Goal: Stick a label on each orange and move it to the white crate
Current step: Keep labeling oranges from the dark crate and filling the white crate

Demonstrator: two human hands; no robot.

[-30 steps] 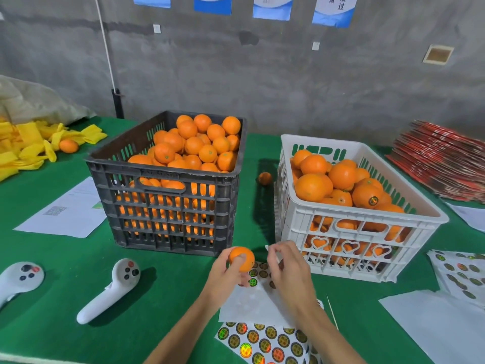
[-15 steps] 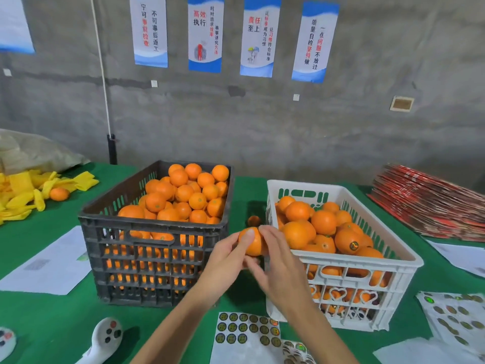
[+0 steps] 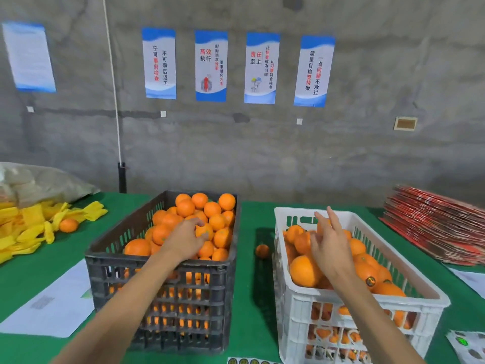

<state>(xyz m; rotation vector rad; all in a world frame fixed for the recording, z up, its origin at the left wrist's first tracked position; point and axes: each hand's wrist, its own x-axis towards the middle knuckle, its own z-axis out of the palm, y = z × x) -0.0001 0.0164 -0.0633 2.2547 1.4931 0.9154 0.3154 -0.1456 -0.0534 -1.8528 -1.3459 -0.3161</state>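
Left hand (image 3: pixel 185 239) reaches into the dark crate (image 3: pixel 160 269), fingers curled round an orange (image 3: pixel 204 231) on the pile, while the right hand (image 3: pixel 331 243) hovers empty with fingers spread over the oranges in the white crate (image 3: pixel 364 308) on the green worktop (image 3: pixel 254 306).

Two crates stand side by side on the table (image 3: pixel 252 298): the dark crate (image 3: pixel 162 279) to the left, the white crate (image 3: pixel 362 311) to the right, both holding oranges. A loose orange (image 3: pixel 262 251) lies on the table in the gap between them. The left hand (image 3: pixel 185 239) rests on the oranges in the dark crate; the right hand (image 3: pixel 331 248) hovers over the white crate. A paper sheet (image 3: pixel 52 303) lies left of the dark crate. Behind it, by the left edge, sit foam sleeves (image 3: pixel 29 232) with another orange (image 3: pixel 68 225) among them. A stack of flat cartons (image 3: pixel 435 227) lies at the right edge. Sticker sheets (image 3: pixel 469 345) lie in the near right corner. Posters (image 3: pixel 237 68) hang on the wall behind.
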